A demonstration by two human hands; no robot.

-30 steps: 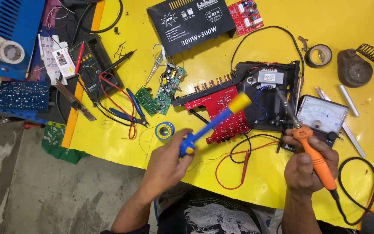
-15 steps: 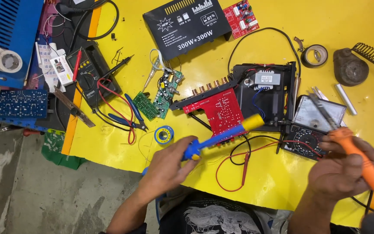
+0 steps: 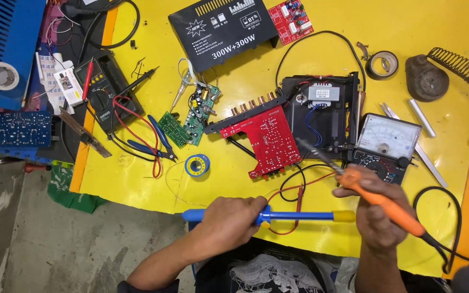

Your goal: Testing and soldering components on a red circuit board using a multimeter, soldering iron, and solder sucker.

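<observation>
The left hand [image 3: 228, 220] has its fingers wrapped around a blue desoldering pump [image 3: 278, 216], hiding its middle. The right hand [image 3: 378, 214] grips an orange soldering iron [image 3: 378, 198]; both hover just below the red circuit board [image 3: 264, 138] on the yellow worktop [image 3: 137, 187].

front: red circuit board [image 3: 264, 140], wires [image 3: 294, 187] block | left: bare yellow table [image 3: 126, 187]

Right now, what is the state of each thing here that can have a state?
left hand: closed around blue desoldering pump, held level
right hand: gripping orange soldering iron, tip toward red circuit board
amplifier case: open, transformer exposed
analog meter: lying face up
solder spool: lying flat
</observation>
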